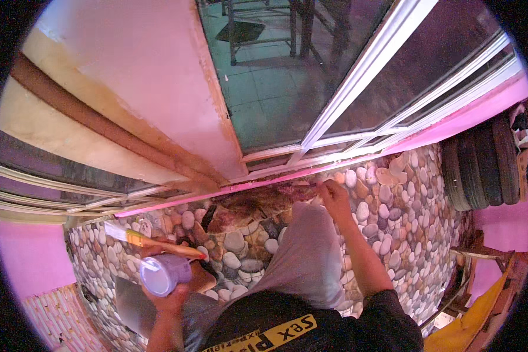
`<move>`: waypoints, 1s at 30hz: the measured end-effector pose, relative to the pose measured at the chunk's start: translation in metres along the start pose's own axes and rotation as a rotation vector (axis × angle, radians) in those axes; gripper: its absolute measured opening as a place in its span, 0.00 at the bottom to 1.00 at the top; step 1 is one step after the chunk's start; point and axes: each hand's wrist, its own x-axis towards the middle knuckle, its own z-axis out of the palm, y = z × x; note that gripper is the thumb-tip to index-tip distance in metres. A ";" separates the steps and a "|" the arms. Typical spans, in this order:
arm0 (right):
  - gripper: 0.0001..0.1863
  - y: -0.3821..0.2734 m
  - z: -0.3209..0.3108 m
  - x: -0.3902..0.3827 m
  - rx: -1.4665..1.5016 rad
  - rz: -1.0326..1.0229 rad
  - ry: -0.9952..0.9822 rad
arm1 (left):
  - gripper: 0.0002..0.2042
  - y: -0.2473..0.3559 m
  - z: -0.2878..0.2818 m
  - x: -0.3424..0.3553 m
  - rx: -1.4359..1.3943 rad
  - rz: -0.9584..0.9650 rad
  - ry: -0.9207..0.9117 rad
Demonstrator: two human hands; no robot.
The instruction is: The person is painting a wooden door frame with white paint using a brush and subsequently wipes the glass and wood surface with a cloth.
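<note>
My left hand is closed round a clear plastic tub with a pale lid or contents. A paintbrush with pale bristles and an orange handle extends across just behind the tub; whether the same fingers grip it, I cannot tell. My right hand is pinched at the end of a mottled dark reddish material, possibly a rag or sheet, below the window frame, near my raised knee in grey trousers. What exactly its fingertips hold is too small to make out.
A pink wall panel and white-framed glass windows stand before me above pebble-patterned flooring. Several tyres are stacked at the right, above wooden pieces and a yellow board. A ribbed mat or panel is at lower left.
</note>
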 end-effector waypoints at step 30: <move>0.09 -0.046 -0.006 0.010 0.590 0.085 -0.441 | 0.32 0.002 -0.045 0.050 -0.001 0.144 0.316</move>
